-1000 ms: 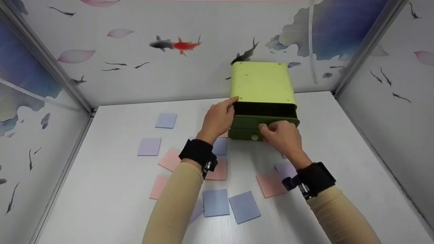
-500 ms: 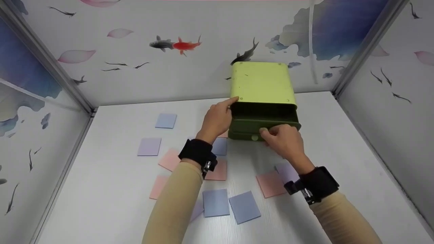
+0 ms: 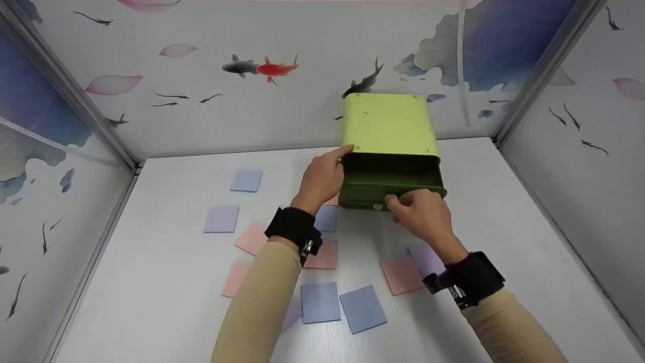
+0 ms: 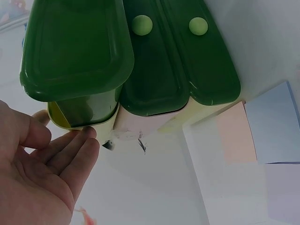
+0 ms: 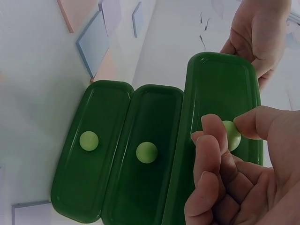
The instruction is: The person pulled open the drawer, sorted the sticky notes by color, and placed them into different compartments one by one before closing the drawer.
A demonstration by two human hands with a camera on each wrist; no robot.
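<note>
A light green cabinet (image 3: 388, 123) with three dark green drawers stands at the back of the white table (image 3: 504, 212). Its top drawer (image 3: 390, 181) is pulled partly out, and its inside looks dark. My right hand (image 3: 395, 199) pinches that drawer's small round knob (image 5: 230, 135) between thumb and forefinger. My left hand (image 3: 336, 160) rests with straight fingers against the cabinet's left side, near the top corner. In the left wrist view its fingertips (image 4: 79, 140) touch the cabinet shell under the drawer (image 4: 75, 47). The middle drawer (image 5: 146, 152) and bottom drawer (image 5: 89, 140) are pushed in.
Several blue, pink and lilac paper squares lie scattered on the table, such as a blue one (image 3: 246, 180) at the left and a pink one (image 3: 401, 275) under my right wrist. Walls with a fish pattern (image 3: 262, 67) close in the back and both sides.
The top drawer has slid further out toward me, drawn by my right hand on its knob. The left hand has stayed on the cabinet's side.
</note>
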